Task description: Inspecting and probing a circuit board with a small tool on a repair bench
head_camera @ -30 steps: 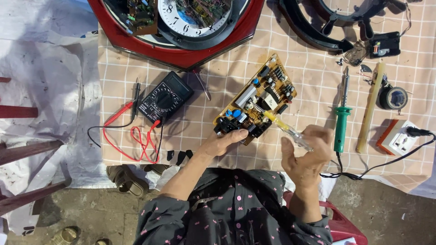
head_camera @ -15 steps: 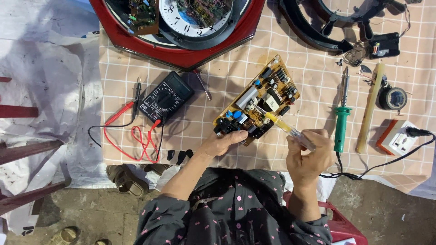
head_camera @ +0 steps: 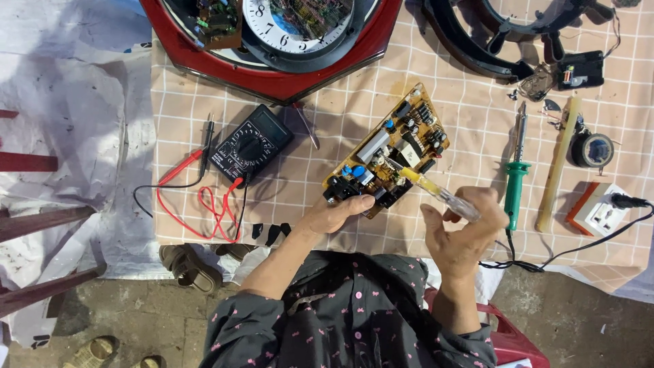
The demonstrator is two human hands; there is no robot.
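Here, from my seat far off, I see the left hand (head_camera: 335,213) reaching forward over the table edge, forearm angled up from the lap, its fingers and thumb clamped on the near corner of the yellow-brown rectangular circuit board (head_camera: 388,153) studded with blue, black and silver parts. That board lies tilted on the checked beige tablecloth (head_camera: 470,116), its far corner pointing away to the right, near the middle of the table.

The right hand (head_camera: 463,228) is raised from a bent wrist, palm turned inward, fingers closed round the clear-handled yellow-tipped screwdriver (head_camera: 439,194). The tool slants up and to the left, and its metal tip meets the board near its centre.

Just right of that hand lies a green-handled soldering iron (head_camera: 516,180), tip pointing away, and beside it a pale wooden stick (head_camera: 557,170). Further right sit a small roll of black tape (head_camera: 591,149) and a white and orange socket block (head_camera: 603,210) with a black cord. Left of the board rests a black multimeter (head_camera: 251,144) with red and black leads (head_camera: 204,197). At the table's far edge sits a red-framed round wall clock (head_camera: 286,41).
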